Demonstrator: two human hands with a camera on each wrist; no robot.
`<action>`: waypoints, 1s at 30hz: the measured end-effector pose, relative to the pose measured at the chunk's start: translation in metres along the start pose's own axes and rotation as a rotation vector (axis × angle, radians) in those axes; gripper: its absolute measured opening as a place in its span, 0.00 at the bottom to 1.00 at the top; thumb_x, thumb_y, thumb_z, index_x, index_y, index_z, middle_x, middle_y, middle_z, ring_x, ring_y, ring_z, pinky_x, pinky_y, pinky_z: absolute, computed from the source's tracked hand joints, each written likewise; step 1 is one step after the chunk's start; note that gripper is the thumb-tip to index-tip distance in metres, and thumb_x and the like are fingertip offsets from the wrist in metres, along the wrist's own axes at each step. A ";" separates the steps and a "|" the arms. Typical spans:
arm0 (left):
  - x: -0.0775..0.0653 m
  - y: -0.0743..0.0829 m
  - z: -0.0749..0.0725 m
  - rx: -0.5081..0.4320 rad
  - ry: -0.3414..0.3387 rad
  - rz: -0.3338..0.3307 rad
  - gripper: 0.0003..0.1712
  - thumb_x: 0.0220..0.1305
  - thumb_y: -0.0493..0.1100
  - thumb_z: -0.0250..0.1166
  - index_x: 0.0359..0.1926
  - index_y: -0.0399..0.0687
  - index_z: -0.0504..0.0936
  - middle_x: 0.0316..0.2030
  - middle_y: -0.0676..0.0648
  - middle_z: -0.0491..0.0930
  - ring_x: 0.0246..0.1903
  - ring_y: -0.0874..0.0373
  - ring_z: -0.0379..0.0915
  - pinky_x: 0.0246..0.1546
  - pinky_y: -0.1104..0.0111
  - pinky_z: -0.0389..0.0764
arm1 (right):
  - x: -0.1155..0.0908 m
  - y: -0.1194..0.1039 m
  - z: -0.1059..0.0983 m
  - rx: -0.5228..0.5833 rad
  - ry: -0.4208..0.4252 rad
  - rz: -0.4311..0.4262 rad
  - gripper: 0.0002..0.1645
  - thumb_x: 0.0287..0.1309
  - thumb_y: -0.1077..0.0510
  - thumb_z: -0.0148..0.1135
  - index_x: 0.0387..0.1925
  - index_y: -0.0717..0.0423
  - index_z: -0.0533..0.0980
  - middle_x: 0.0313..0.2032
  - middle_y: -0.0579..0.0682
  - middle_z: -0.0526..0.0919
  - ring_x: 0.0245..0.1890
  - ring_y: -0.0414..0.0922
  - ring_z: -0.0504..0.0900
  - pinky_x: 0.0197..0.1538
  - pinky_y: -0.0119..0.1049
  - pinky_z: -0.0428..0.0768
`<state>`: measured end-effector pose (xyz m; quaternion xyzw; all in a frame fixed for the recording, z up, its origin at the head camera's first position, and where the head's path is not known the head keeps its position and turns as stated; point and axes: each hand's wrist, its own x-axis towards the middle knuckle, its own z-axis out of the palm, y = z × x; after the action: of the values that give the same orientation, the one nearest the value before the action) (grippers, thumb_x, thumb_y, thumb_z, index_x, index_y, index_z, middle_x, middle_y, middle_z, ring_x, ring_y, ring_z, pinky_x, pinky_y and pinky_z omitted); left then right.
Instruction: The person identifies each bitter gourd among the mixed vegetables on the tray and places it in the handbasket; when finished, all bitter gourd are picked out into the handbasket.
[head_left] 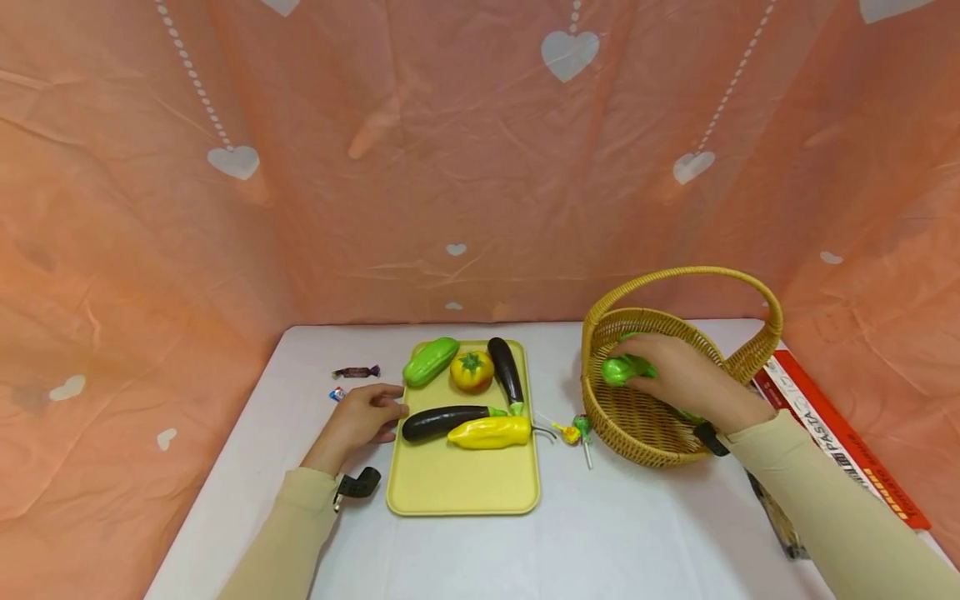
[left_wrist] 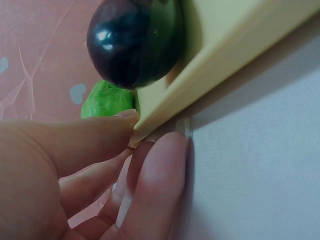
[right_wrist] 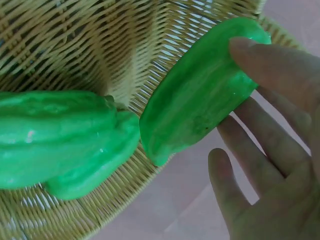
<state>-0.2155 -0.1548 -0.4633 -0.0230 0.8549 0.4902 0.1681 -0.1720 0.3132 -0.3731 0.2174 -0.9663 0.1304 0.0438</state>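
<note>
My left hand [head_left: 363, 417] is at the left rim of a yellow tray [head_left: 465, 492], pinching its edge between thumb and fingers. On the tray lie a light green cucumber-like vegetable [head_left: 431, 362], a yellow-red tomato [head_left: 472, 372], a dark eggplant [head_left: 442, 422], a second upright eggplant [head_left: 505, 371] and a yellow pepper [head_left: 491, 433]. Over the wicker basket [head_left: 637, 450], my right hand [head_left: 690, 379] holds a green pepper [right_wrist: 195, 95], thumb on one side and fingers behind. More green peppers [right_wrist: 55, 140] show inside the basket in the right wrist view.
Wrapped candies [head_left: 357, 372] lie left of the tray, and lollipops [head_left: 581, 429] lie between tray and basket. The basket's tall handle [head_left: 693, 273] arches over its far side. Right of it lies a red and white pasta box [head_left: 847, 442]. A pink curtain hangs behind the table.
</note>
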 end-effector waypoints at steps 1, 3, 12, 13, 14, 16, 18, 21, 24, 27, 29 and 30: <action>-0.001 0.000 0.000 -0.002 0.001 -0.001 0.24 0.67 0.42 0.67 0.63 0.46 0.78 0.45 0.42 0.82 0.34 0.57 0.81 0.35 0.67 0.89 | 0.004 0.002 0.002 0.007 -0.009 -0.004 0.22 0.54 0.59 0.75 0.52 0.49 0.82 0.49 0.46 0.85 0.53 0.47 0.82 0.57 0.49 0.82; -0.002 0.000 0.000 -0.002 0.001 0.000 0.24 0.67 0.42 0.67 0.63 0.46 0.78 0.45 0.41 0.82 0.33 0.57 0.81 0.35 0.67 0.88 | 0.010 0.004 0.007 0.029 -0.024 -0.011 0.21 0.55 0.60 0.75 0.52 0.50 0.82 0.50 0.46 0.85 0.54 0.47 0.82 0.58 0.49 0.82; -0.003 0.002 0.000 -0.029 0.003 0.000 0.24 0.67 0.42 0.67 0.63 0.46 0.78 0.45 0.43 0.82 0.34 0.58 0.81 0.36 0.67 0.89 | 0.023 0.010 0.025 0.045 -0.084 -0.019 0.22 0.56 0.64 0.72 0.53 0.58 0.81 0.54 0.53 0.84 0.57 0.53 0.81 0.61 0.52 0.81; -0.003 0.002 0.000 -0.033 0.004 -0.003 0.24 0.67 0.42 0.67 0.63 0.46 0.78 0.45 0.43 0.82 0.34 0.58 0.81 0.36 0.67 0.89 | 0.023 0.010 0.026 0.046 -0.092 -0.015 0.22 0.56 0.64 0.72 0.54 0.58 0.81 0.54 0.54 0.84 0.58 0.53 0.81 0.61 0.53 0.80; -0.003 0.002 0.000 -0.033 0.005 -0.004 0.24 0.67 0.42 0.67 0.63 0.46 0.79 0.45 0.43 0.82 0.34 0.58 0.81 0.36 0.67 0.89 | 0.023 0.010 0.027 0.046 -0.098 -0.014 0.22 0.56 0.65 0.71 0.54 0.58 0.81 0.55 0.54 0.84 0.58 0.54 0.80 0.62 0.53 0.80; -0.003 0.002 0.001 -0.029 0.008 -0.008 0.24 0.67 0.42 0.67 0.63 0.46 0.79 0.44 0.43 0.82 0.34 0.58 0.81 0.35 0.67 0.89 | 0.022 0.010 0.027 0.044 -0.105 -0.016 0.23 0.57 0.65 0.70 0.56 0.58 0.80 0.56 0.55 0.83 0.60 0.56 0.79 0.63 0.54 0.78; -0.003 0.001 0.001 -0.024 0.011 -0.011 0.24 0.67 0.42 0.67 0.63 0.46 0.79 0.44 0.43 0.82 0.34 0.57 0.81 0.35 0.67 0.89 | 0.019 0.011 0.026 0.036 -0.103 -0.018 0.24 0.57 0.65 0.70 0.57 0.57 0.80 0.58 0.56 0.82 0.62 0.57 0.78 0.65 0.55 0.77; -0.002 0.001 0.002 -0.026 0.011 -0.008 0.24 0.67 0.43 0.67 0.63 0.47 0.79 0.44 0.43 0.82 0.34 0.57 0.81 0.35 0.67 0.89 | 0.012 0.011 0.021 0.029 -0.084 -0.018 0.25 0.57 0.65 0.70 0.57 0.58 0.80 0.61 0.58 0.80 0.63 0.59 0.76 0.66 0.57 0.76; -0.001 0.000 0.003 -0.031 0.007 -0.008 0.24 0.66 0.43 0.68 0.62 0.47 0.79 0.44 0.43 0.82 0.34 0.57 0.80 0.35 0.67 0.89 | 0.003 0.008 0.014 0.023 -0.061 -0.019 0.23 0.56 0.64 0.71 0.55 0.58 0.81 0.61 0.58 0.80 0.63 0.59 0.76 0.65 0.58 0.76; -0.001 0.000 0.003 -0.019 0.002 -0.003 0.24 0.66 0.43 0.68 0.62 0.47 0.79 0.44 0.43 0.82 0.34 0.57 0.80 0.35 0.66 0.89 | -0.005 -0.002 0.003 0.043 -0.057 -0.009 0.22 0.56 0.62 0.72 0.54 0.54 0.82 0.57 0.53 0.83 0.60 0.55 0.79 0.63 0.55 0.79; -0.001 -0.001 0.001 -0.006 0.003 0.000 0.24 0.67 0.43 0.67 0.63 0.47 0.79 0.44 0.43 0.82 0.34 0.57 0.81 0.35 0.66 0.89 | -0.008 -0.014 -0.004 0.059 -0.064 0.003 0.23 0.57 0.59 0.73 0.55 0.50 0.81 0.55 0.49 0.84 0.58 0.52 0.80 0.60 0.52 0.82; -0.002 -0.001 0.001 0.001 0.004 0.002 0.24 0.67 0.43 0.67 0.63 0.47 0.79 0.45 0.43 0.82 0.33 0.57 0.81 0.35 0.67 0.89 | -0.009 -0.020 -0.008 0.068 -0.067 0.008 0.23 0.57 0.58 0.74 0.55 0.48 0.81 0.54 0.46 0.84 0.57 0.50 0.81 0.59 0.51 0.83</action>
<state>-0.2136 -0.1547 -0.4637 -0.0229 0.8556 0.4898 0.1658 -0.1546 0.3012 -0.3624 0.2192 -0.9632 0.1558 0.0034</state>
